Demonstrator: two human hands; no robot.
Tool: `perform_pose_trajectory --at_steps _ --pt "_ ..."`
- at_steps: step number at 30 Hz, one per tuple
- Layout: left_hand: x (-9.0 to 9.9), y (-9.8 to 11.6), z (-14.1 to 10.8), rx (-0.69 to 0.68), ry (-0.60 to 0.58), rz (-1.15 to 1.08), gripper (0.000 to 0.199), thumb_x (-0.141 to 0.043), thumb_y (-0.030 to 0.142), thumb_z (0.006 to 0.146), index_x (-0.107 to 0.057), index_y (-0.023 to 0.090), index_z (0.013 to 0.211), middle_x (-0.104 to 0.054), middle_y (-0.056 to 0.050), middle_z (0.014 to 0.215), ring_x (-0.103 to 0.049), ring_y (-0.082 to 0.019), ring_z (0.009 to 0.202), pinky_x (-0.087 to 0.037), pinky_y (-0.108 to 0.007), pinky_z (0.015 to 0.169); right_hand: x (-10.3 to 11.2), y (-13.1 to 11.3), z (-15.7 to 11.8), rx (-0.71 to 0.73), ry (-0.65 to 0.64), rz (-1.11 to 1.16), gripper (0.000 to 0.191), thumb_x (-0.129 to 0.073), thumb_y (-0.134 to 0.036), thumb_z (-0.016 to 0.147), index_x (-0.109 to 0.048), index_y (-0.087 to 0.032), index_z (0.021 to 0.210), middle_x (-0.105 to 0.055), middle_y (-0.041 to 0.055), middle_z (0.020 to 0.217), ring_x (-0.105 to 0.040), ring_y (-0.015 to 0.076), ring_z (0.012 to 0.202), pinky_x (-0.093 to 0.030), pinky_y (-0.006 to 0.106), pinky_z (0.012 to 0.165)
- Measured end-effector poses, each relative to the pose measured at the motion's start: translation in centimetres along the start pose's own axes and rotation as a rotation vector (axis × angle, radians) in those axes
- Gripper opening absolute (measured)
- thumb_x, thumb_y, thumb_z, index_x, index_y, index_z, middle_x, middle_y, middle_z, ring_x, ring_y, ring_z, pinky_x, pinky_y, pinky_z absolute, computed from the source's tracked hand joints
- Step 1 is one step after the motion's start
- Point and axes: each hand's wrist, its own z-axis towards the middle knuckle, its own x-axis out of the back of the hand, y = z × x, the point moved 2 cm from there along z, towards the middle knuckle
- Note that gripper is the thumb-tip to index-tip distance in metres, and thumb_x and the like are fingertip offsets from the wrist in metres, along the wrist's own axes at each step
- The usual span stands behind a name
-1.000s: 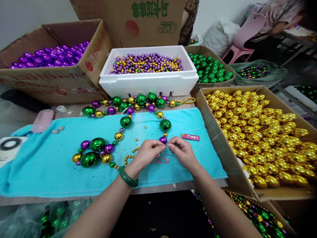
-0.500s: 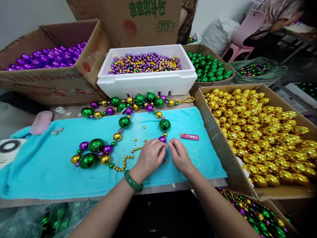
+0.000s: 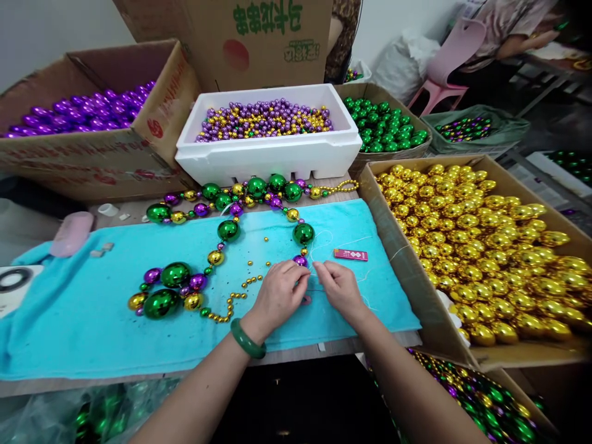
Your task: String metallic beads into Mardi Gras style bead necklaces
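Head camera view: the desk (image 3: 133, 209) runs beneath both grips, and a turquoise towel (image 3: 83, 308) covers much of it. To the right of the grips stands an open carton of gold beads (image 3: 402, 271); beyond the left grip, far to the left, is a carton of purple beads (image 3: 69, 166). A tall cardboard panel (image 3: 194, 31) rises at the back, and ahead of the grips, in front of that panel, sits a white foam box (image 3: 268, 154) filled with small purple and gold beads. A smaller carton of green beads (image 3: 370, 161) adjoins its right side. The bead strand (image 3: 228, 230), in green, purple and gold, lies ahead and to the left of the grips, partly on the towel, with one branch coming down to the left grip's fingertips. The left grip (image 3: 280, 293) is narrow, its thumb and fingers pinched on a thin white thread (image 3: 322, 232); the right grip (image 3: 341, 288) is equally narrow, pinching the thread just beside it. A green bangle (image 3: 248, 339) circles the left wrist. A small red packet (image 3: 350, 254) lies just beyond the right grip. The purple bead (image 3: 300, 261) at the near end of the branch rests right by the left fingertips, and little gold beads (image 3: 243, 296) trail across the towel to the left of that grip.
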Motion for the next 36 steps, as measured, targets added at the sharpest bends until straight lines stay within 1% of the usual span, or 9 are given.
perform_pose_trajectory --at_steps 3,5,10,13,16,21,24,29,36 --pt "0.1 -0.3 0.1 0.056 0.009 -0.123 0.018 -0.045 0.020 0.087 -0.063 0.018 0.088 -0.062 -0.005 0.083 -0.056 -0.017 0.081 -0.042 -0.030 0.075 2.8 1.1 1.2 0.062 0.045 -0.369 0.018 -0.049 -0.030 0.086 -0.059 -0.018 0.077 -0.060 0.0078 0.080 -0.053 0.0202 0.078 -0.037 0.031 0.068" --pt "0.1 -0.5 0.1 0.105 0.020 -0.198 0.018 -0.046 0.021 0.087 -0.064 0.018 0.088 -0.062 -0.005 0.083 -0.056 -0.016 0.081 -0.043 -0.029 0.075 4.2 2.0 1.8 0.071 -0.006 -0.635 0.021 -0.052 -0.025 0.083 -0.061 -0.015 0.099 -0.061 0.0138 0.099 -0.051 0.0268 0.092 -0.037 0.036 0.075" --pt "0.3 -0.6 0.2 0.268 0.048 -0.352 0.017 -0.050 0.024 0.085 -0.066 0.018 0.083 -0.062 -0.003 0.081 -0.057 -0.015 0.080 -0.044 -0.027 0.074 5.4 3.6 2.2 0.092 -0.167 -0.845 0.025 -0.044 -0.019 0.085 -0.063 -0.013 0.100 -0.061 0.0160 0.097 -0.051 0.0301 0.093 -0.036 0.042 0.078" --pt "0.7 -0.4 0.3 0.352 0.053 -0.427 0.017 -0.052 0.026 0.083 -0.067 0.018 0.080 -0.061 -0.003 0.079 -0.056 -0.015 0.077 -0.046 -0.026 0.071 6.0 3.7 2.0 0.061 -0.063 -0.614 0.023 -0.050 -0.022 0.079 -0.062 -0.012 0.097 -0.058 0.0145 0.093 -0.053 0.0260 0.086 -0.040 0.039 0.076" --pt "0.9 -0.1 0.4 0.422 0.024 -0.533 0.019 -0.053 0.030 0.082 -0.066 0.017 0.079 -0.059 -0.003 0.080 -0.054 -0.014 0.073 -0.048 -0.023 0.062 6.2 3.2 1.2 -0.073 0.042 -0.060 0.023 -0.051 -0.022 0.074 -0.057 -0.017 0.095 -0.056 0.0068 0.086 -0.053 0.0180 0.072 -0.043 0.032 0.064" --pt "0.6 0.3 0.4 0.515 -0.107 -0.796 0.023 -0.056 0.039 0.079 -0.064 0.017 0.080 -0.055 -0.002 0.085 -0.053 -0.013 0.071 -0.053 -0.024 0.055 3.1 1.1 -0.2 -0.294 -0.223 0.698 0.035 -0.061 -0.025 0.071 -0.056 -0.019 0.105 -0.048 -0.0021 0.072 -0.040 0.0085 0.054 -0.029 0.022 0.045" --pt "0.2 0.5 0.3 0.541 -0.158 -0.877 0.025 -0.059 0.041 0.076 -0.063 0.016 0.078 -0.053 -0.002 0.085 -0.054 -0.013 0.072 -0.056 -0.027 0.056 1.1 0.0 -0.4 -0.299 -0.298 0.751 0.034 -0.068 -0.029 0.069 -0.063 -0.017 0.101 -0.044 -0.0042 0.063 -0.037 0.0074 0.051 -0.027 0.022 0.046" --pt "0.0 0.3 0.2 0.606 -0.138 -0.955 0.025 -0.062 0.040 0.073 -0.063 0.015 0.077 -0.053 0.000 0.080 -0.054 -0.011 0.066 -0.058 -0.032 0.059 0.2 -0.3 -0.3 -0.273 -0.164 0.703 0.018 -0.068 -0.033 0.072 -0.065 -0.016 0.074 -0.044 -0.0043 0.056 -0.035 0.0079 0.050 -0.027 0.023 0.046" --pt "0.2 0.2 0.2 0.626 -0.086 -0.893 0.023 -0.064 0.037 0.072 -0.065 0.016 0.081 -0.056 -0.004 0.091 -0.060 -0.016 0.072 -0.058 -0.031 0.055 -1.3 -0.7 -0.8 -0.331 -0.086 0.788 0.022 -0.063 -0.038 0.074 -0.056 -0.018 0.077 -0.046 -0.0043 0.059 -0.039 0.0082 0.050 -0.031 0.022 0.046"
